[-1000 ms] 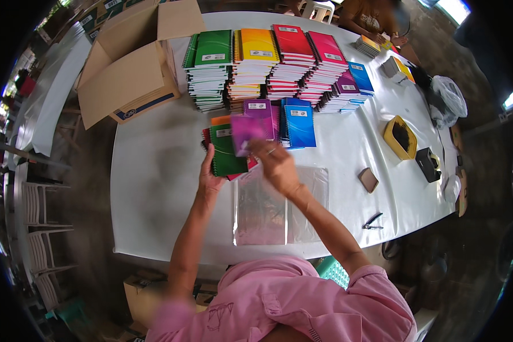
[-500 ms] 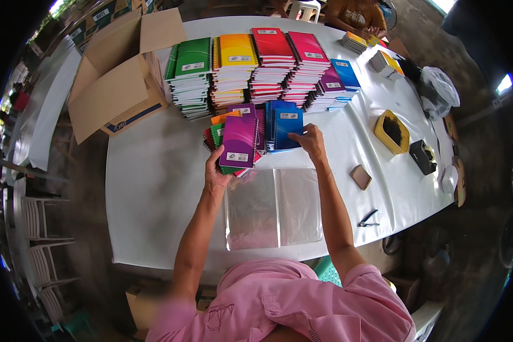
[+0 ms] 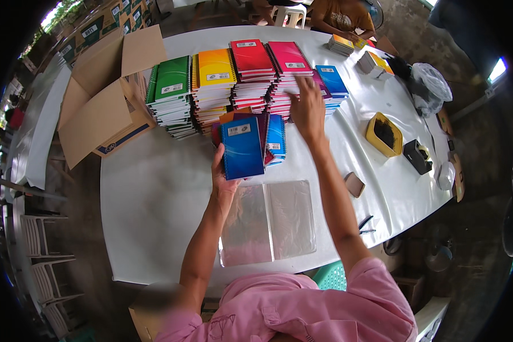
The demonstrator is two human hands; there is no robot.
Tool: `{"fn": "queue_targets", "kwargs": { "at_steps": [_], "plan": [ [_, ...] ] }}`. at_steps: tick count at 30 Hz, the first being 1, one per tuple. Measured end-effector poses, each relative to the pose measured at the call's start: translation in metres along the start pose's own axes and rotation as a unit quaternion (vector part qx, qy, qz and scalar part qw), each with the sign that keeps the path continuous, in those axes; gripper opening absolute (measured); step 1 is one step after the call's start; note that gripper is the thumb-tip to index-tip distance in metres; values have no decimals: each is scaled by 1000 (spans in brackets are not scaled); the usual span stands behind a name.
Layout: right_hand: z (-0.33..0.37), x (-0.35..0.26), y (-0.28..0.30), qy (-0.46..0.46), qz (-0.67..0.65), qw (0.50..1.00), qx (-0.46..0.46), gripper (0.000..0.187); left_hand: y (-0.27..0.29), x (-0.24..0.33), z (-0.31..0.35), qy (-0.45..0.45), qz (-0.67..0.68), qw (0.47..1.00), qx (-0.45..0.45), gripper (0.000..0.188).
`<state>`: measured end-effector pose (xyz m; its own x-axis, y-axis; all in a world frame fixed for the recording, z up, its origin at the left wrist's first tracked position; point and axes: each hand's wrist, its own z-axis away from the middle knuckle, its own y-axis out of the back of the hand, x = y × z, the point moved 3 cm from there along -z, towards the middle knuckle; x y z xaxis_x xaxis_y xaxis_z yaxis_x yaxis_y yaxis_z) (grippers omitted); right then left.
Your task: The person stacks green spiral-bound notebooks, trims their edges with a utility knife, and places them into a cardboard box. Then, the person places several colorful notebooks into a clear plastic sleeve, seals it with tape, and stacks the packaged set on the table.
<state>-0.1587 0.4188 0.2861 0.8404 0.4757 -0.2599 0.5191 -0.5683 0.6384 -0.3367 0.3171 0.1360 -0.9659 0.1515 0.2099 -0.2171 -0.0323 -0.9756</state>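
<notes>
My left hand (image 3: 224,187) grips a small bundle of spiral notebooks, with a blue notebook (image 3: 243,154) on top. Orange and dark red covers peek out behind it. Beyond the bundle stands a short pile of blue notebooks (image 3: 276,137). My right hand (image 3: 309,111) is raised over the pink stack (image 3: 288,54) and the purple stack (image 3: 325,90), its fingers smeared by motion. Tall stacks of green (image 3: 174,74), yellow (image 3: 215,62) and red notebooks (image 3: 246,57) line up to the left. Clear plastic sleeves (image 3: 290,222) lie flat between my forearms.
An open cardboard box (image 3: 97,125) stands at the left. To the right are a yellow tub (image 3: 376,142) of dark material, a black holder (image 3: 419,157), a small tan block (image 3: 354,185) and pliers (image 3: 366,224). Another person (image 3: 342,20) sits across the table.
A blue notebook now tops the bundle in my left hand, covering the purple one. My right hand has left the short blue pile and moved up toward the pink and purple stacks.
</notes>
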Motion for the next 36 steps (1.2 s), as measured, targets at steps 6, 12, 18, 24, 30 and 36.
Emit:
{"fn": "queue_targets", "kwargs": {
  "at_steps": [6,12,18,24,30,36],
  "plan": [
    [-53,72,-28,146,41,987,-56,27,-25,-2,-30,-30,10,999,33,51],
    [-22,7,40,161,14,985,59,22,-17,-5,-40,-60,-28,997,33,51],
    [46,-65,33,283,-128,939,-146,17,-10,-9,-37,27,52,998,-27,53],
    [-56,-11,-52,199,-37,979,0,15,-20,-9,-37,-2,66,998,23,48],
    [-52,-10,-38,249,-11,968,-24,20,-13,-6,-39,-11,59,998,25,52],
    [50,-48,44,306,-61,950,-16,22,-13,-25,-39,15,91,994,-59,72]
  ]
}}
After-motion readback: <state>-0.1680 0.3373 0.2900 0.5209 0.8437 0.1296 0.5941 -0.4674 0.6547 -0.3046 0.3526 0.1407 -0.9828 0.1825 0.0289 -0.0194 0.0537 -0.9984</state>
